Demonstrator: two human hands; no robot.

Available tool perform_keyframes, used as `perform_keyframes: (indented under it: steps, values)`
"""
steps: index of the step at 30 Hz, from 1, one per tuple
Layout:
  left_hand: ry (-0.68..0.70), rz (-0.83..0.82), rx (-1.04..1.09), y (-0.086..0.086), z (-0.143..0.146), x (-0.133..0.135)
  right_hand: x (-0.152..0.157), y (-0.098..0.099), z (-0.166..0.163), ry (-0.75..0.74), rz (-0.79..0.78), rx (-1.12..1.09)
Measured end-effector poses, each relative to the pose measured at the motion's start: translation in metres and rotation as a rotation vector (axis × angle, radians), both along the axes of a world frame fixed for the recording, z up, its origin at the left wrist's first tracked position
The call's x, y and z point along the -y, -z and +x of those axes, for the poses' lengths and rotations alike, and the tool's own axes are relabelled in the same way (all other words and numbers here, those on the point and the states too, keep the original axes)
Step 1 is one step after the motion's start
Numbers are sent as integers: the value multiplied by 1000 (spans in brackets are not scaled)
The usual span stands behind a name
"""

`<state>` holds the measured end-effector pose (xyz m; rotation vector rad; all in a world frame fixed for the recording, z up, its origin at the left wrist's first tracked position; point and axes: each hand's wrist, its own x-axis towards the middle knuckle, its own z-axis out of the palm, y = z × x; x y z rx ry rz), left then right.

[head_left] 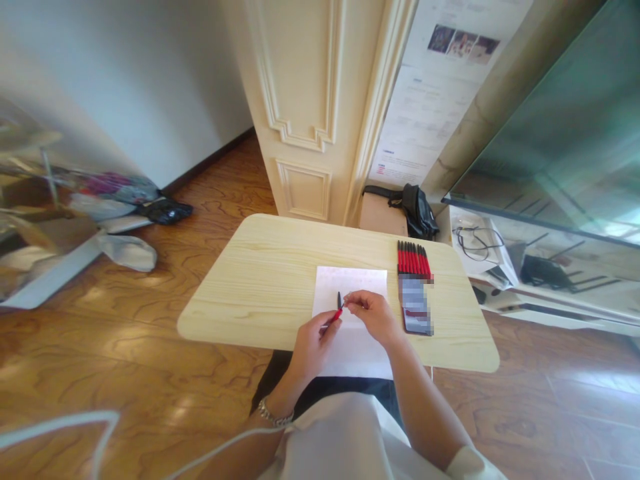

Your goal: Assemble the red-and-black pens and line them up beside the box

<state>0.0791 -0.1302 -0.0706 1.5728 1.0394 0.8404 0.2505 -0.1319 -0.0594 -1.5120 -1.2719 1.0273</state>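
My left hand is closed around a red pen barrel, which slants up to the right above a white sheet of paper. At the barrel's upper end, the fingers of my right hand are pinched together. Whatever small piece they grip is too fine to make out. Just beyond the barrel lies a black pen part, dark and slim, pointing away from me on the paper. Faint marks show near the sheet's far edge.
Right of the paper, several red-and-black pens lie side by side on the pale wooden table. A phone, partly pixelated, lies just below them. Behind the table stand a cream door and a black bag.
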Motion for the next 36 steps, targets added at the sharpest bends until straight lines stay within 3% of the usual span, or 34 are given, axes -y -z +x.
perform_keyframes:
  steps: [6, 9, 11, 14, 17, 20, 24, 36]
  values:
    - [-37, -5, -7, 3, -10, -4, -20, 15, -19, 138, -149, 588]
    - [-45, 0, -2, 4, -13, -5, -27, 20, -26, 158, -198, 691]
    - [-67, 11, -3, 3, -14, -5, -28, 21, -23, 149, -164, 592]
    - [-75, 13, -1, 2, -13, -5, -28, 13, -11, 179, -77, 216]
    - [-47, 7, -6, 2, -11, -4, -23, -4, 2, 265, 25, -200]
    - [-24, 21, -22, 1, -5, -4, -16, -24, 10, 327, 129, -418]
    - [5, 42, -33, 0, 2, -1, -11, -37, 12, 353, 166, -479]
    - [21, 58, -67, 0, 3, 1, -7, -34, 9, 319, 155, -425]
